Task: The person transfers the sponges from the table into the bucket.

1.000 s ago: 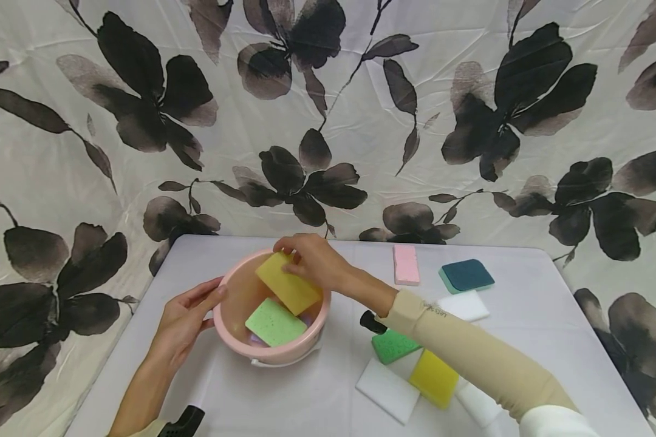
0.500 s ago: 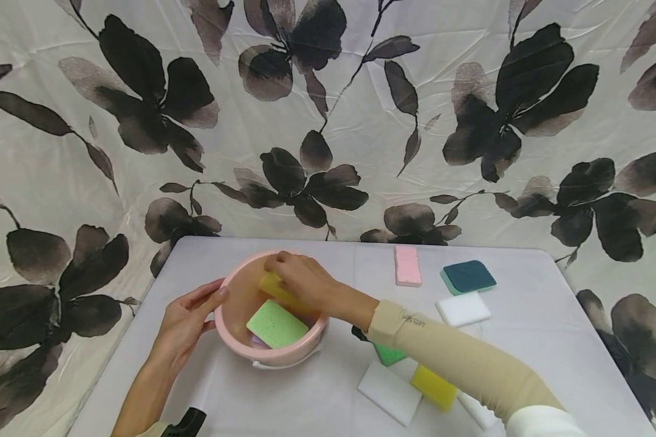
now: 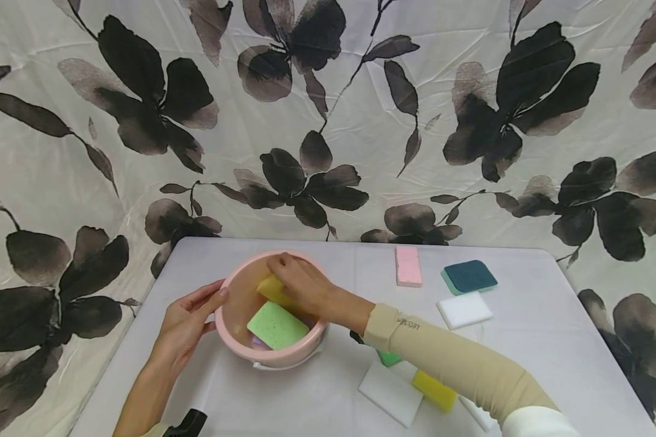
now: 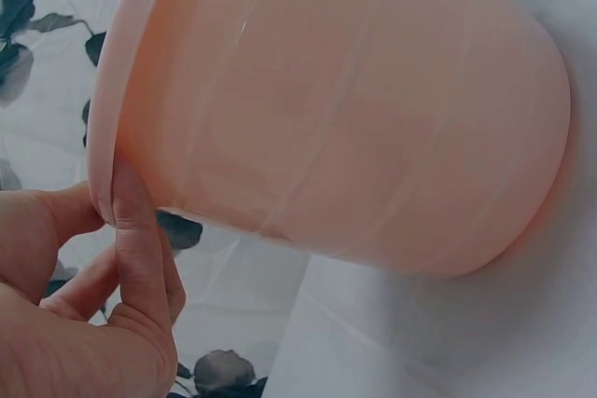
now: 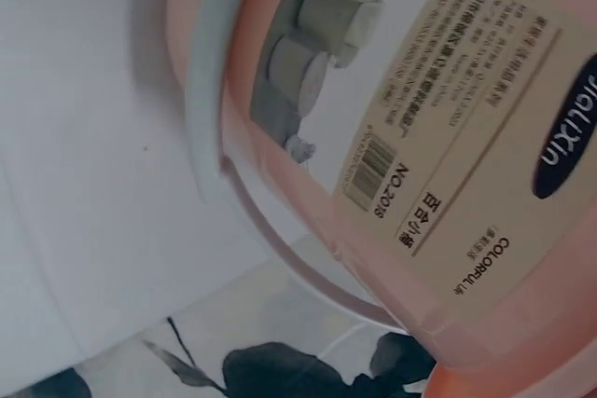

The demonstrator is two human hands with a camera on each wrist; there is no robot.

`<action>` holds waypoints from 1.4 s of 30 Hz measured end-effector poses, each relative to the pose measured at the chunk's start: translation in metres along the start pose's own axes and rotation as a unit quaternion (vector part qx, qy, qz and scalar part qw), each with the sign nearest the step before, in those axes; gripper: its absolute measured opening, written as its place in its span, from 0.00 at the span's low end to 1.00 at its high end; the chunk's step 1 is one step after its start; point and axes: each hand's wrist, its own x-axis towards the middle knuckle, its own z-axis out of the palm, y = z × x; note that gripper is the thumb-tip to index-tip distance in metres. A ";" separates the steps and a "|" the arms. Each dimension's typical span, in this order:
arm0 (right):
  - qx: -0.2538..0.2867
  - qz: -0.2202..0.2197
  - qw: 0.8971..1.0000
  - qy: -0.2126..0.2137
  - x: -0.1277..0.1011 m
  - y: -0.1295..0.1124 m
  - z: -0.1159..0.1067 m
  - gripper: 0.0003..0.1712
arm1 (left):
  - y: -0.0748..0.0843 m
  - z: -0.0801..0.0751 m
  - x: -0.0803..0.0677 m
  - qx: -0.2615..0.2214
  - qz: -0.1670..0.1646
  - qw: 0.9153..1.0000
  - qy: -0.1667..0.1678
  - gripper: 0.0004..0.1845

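Sponges going into pink bowl (image 3: 235, 328), partway done.
Right hand (image 3: 300, 284) down inside bowl, fingers curled on yellow sponge (image 3: 270, 289), pressing it in beside green sponge (image 3: 276, 325) already lying at bottom. Left hand (image 3: 184, 321) steadying bowl from outside, thumb on rim, fingers relaxed along wall; hands apart, one each side of bowl. Bowl near front left of table (image 3: 525, 352). Left to go, by the look: pink sponge (image 3: 407, 266), teal sponge (image 3: 468, 275), white sponge (image 3: 463, 309) at back right; another white, yellow (image 3: 435, 391) and green one partly hidden under right sleeve (image 3: 448, 364). Sleeve cuff printed "LET'S SLIM". Label on bowl (image 5: 438, 128) in right wrist view: barcode, "NO.2018", "COLORFUL", small print unreadable.
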 end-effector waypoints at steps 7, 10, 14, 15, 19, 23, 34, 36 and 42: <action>0.002 -0.001 1.000 0.004 -0.002 0.000 0.000 0.20 | 0.001 0.001 0.000 0.000 0.005 1.000 -0.004 0.41; -0.004 0.008 1.000 0.004 -0.003 0.001 -0.004 0.19 | 0.001 0.001 -0.001 0.001 0.005 1.000 -0.003 0.41; -0.008 0.012 1.000 0.010 -0.007 0.005 -0.012 0.14 | 0.002 0.000 -0.001 0.002 0.002 1.000 0.000 0.40; -0.008 0.011 1.000 0.012 -0.008 0.006 -0.014 0.13 | 0.002 0.000 -0.001 0.003 0.002 1.000 0.001 0.40; 0.007 0.009 1.000 0.014 -0.013 0.009 -0.022 0.13 | 0.002 -0.001 -0.001 0.001 0.001 1.000 0.003 0.40; 0.049 0.017 0.998 0.024 -0.020 0.011 -0.030 0.14 | 0.002 -0.001 -0.001 -0.003 -0.001 1.000 0.003 0.41; 0.203 0.010 0.977 0.064 -0.035 0.026 -0.048 0.10 | 0.003 0.001 0.000 -0.002 -0.005 1.000 0.000 0.41; 0.213 0.014 0.975 0.065 -0.037 0.028 -0.050 0.10 | 0.003 0.000 0.000 -0.003 -0.007 1.000 -0.001 0.41; 0.238 0.028 0.968 0.077 -0.046 0.036 -0.057 0.10 | 0.003 0.000 0.000 -0.004 -0.006 1.000 -0.001 0.41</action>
